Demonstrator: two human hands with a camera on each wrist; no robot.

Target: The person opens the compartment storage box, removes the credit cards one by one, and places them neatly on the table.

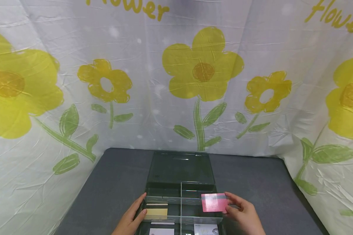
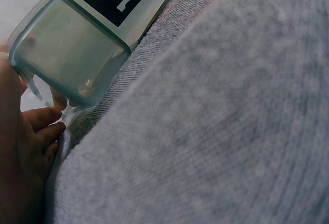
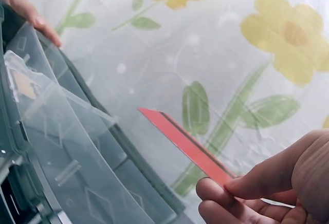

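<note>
A dark green compartment box [image 1: 174, 210] with clear dividers lies with its lid [image 1: 180, 168] swung back. My left hand [image 1: 131, 215] grips the box's left side, thumb at the rim; the left wrist view shows its fingers [image 2: 46, 118] by a box corner. Between thumb and fingers my right hand [image 1: 243, 212] pinches a pink card with a dark stripe [image 1: 213, 202], over the middle right compartment. In the right wrist view the pink card [image 3: 187, 144] is seen nearly edge-on, above the box.
A gold card with a dark stripe [image 1: 156, 213] lies in the middle left compartment. In the front row are a white striped card [image 1: 161, 231] at left and a pale printed card [image 1: 205, 229] at right. Behind the dark table [image 1: 123, 173] hangs a flowered curtain [image 1: 147, 114].
</note>
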